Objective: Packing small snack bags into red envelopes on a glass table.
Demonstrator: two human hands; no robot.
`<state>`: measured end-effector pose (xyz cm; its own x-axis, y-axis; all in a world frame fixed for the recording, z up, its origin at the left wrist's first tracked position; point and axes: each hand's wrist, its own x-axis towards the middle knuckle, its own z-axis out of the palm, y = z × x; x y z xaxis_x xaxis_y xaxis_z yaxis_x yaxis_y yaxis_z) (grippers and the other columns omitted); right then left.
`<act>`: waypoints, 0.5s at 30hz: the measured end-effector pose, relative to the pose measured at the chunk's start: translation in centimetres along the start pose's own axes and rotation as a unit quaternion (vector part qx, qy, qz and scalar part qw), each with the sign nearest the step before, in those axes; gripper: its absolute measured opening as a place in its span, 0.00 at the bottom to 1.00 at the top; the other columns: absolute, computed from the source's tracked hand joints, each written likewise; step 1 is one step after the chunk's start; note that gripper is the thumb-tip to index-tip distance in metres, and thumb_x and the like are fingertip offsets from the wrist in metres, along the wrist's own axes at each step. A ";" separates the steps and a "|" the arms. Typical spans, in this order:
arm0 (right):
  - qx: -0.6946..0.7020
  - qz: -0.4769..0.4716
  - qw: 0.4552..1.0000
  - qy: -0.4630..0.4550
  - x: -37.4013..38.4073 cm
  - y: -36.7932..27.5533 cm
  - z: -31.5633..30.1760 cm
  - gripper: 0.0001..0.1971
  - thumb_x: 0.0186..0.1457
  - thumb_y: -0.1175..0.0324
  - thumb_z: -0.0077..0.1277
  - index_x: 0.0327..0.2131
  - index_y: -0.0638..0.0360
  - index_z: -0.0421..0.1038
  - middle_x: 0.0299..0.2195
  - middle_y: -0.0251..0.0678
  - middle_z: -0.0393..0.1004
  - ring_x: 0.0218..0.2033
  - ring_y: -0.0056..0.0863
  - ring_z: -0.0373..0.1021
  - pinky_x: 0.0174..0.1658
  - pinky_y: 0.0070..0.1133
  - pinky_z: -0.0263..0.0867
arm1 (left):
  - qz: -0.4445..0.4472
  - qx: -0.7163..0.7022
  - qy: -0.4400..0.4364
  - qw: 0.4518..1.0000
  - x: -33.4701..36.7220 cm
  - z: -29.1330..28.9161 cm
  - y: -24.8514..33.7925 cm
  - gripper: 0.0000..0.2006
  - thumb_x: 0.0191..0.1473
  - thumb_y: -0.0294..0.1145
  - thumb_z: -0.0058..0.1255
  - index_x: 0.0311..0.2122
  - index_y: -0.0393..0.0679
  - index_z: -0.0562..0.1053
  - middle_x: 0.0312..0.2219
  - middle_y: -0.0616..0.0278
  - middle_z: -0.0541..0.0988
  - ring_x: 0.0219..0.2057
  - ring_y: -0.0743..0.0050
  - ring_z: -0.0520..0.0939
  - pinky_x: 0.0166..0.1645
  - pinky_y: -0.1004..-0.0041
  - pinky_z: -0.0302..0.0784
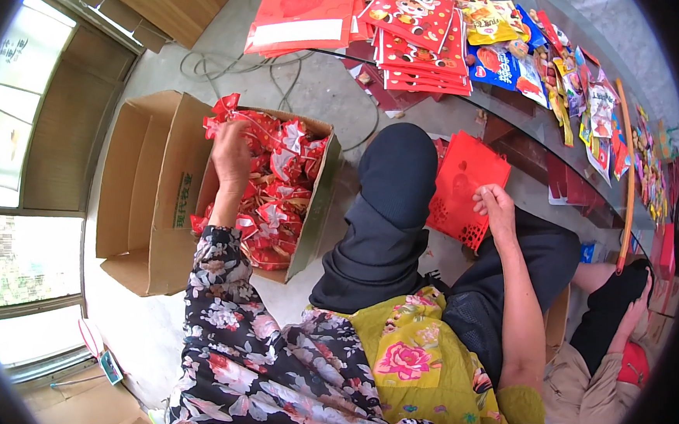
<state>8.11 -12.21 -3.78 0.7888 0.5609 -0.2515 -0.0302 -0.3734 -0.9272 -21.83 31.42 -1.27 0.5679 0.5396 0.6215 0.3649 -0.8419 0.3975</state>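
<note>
Red packets (275, 189), shiny and twisted at their ends, filled a cardboard box (318, 203) that stood on the floor by the person's left knee, its flaps folded open toward the window. The left hand (230, 159) was down in the box, fingers curled over the heap near its far side; whether it had closed on one packet or only rested on the pile could not be told. The right hand (495, 210) pinched the top edge of a red paper bag (461, 188) and held it upright against the right thigh, below the near edge of the glass table (531, 126). On that table lay stacks of flat red bags (413, 30) and a row of coloured snack packs (519, 67) running along toward its right end. Another person's arm (617, 307) showed at the lower right.

Judging by the pose, the step would go best if the left hand took a small, firm pinch of packets by their twisted ends, lifted clear of the box wall, and the right hand kept the bag's mouth spread wide and steady so nothing snagged or spilled onto the floor.
</note>
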 end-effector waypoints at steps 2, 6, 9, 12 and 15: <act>-0.001 -0.003 1.000 -0.005 0.3 0.1 0.2 0.11 0.62 0.65 0.44 0.34 0.61 0.73 0.28 0.30 0.75 0.24 0.14 0.69 0.29 0.14 0.63 | -0.114 -0.102 -0.131 0.980 -1.2 2.4 -1.3 0.10 0.54 0.22 0.44 0.41 0.40 0.74 0.36 0.49 0.78 0.38 0.49 0.79 0.43 0.63 0.75; 0.008 -0.009 1.000 -0.005 0.1 -0.4 0.4 0.11 0.62 0.65 0.44 0.33 0.61 0.73 0.28 0.30 0.76 0.24 0.14 0.69 0.29 0.14 0.63 | -0.146 -0.097 -0.259 0.950 -2.7 5.8 -3.3 0.10 0.56 0.27 0.42 0.39 0.39 0.75 0.34 0.43 0.79 0.40 0.44 0.79 0.44 0.59 0.74; 0.000 -0.020 1.000 -0.007 -0.3 -0.5 0.4 0.10 0.62 0.65 0.45 0.33 0.61 0.73 0.28 0.30 0.76 0.24 0.14 0.69 0.29 0.14 0.63 | -0.134 -0.059 -0.269 0.952 -4.0 8.6 -6.7 0.11 0.55 0.29 0.42 0.39 0.38 0.75 0.33 0.41 0.79 0.39 0.43 0.79 0.45 0.58 0.74; 0.000 -0.023 1.000 -0.007 -0.3 -0.4 0.2 0.10 0.62 0.66 0.45 0.33 0.61 0.73 0.27 0.30 0.76 0.24 0.14 0.69 0.29 0.14 0.63 | -0.173 -0.057 -0.274 0.944 -3.8 10.1 -7.7 0.12 0.53 0.30 0.44 0.40 0.39 0.76 0.34 0.40 0.78 0.40 0.43 0.79 0.45 0.58 0.74; 0.002 -0.013 1.000 -0.002 -0.2 0.2 -0.1 0.10 0.62 0.66 0.45 0.33 0.61 0.73 0.27 0.29 0.75 0.24 0.14 0.69 0.29 0.14 0.62 | -0.267 -0.019 -0.261 0.927 -3.5 11.0 -7.1 0.12 0.52 0.31 0.45 0.39 0.40 0.77 0.34 0.40 0.79 0.40 0.43 0.79 0.45 0.58 0.74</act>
<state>8.02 -12.50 -3.84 0.7869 0.5735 -0.2277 -0.0110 -0.3559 -0.9345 -18.28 35.56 -13.67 0.5974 0.7980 -0.0794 0.6763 -0.4481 0.5847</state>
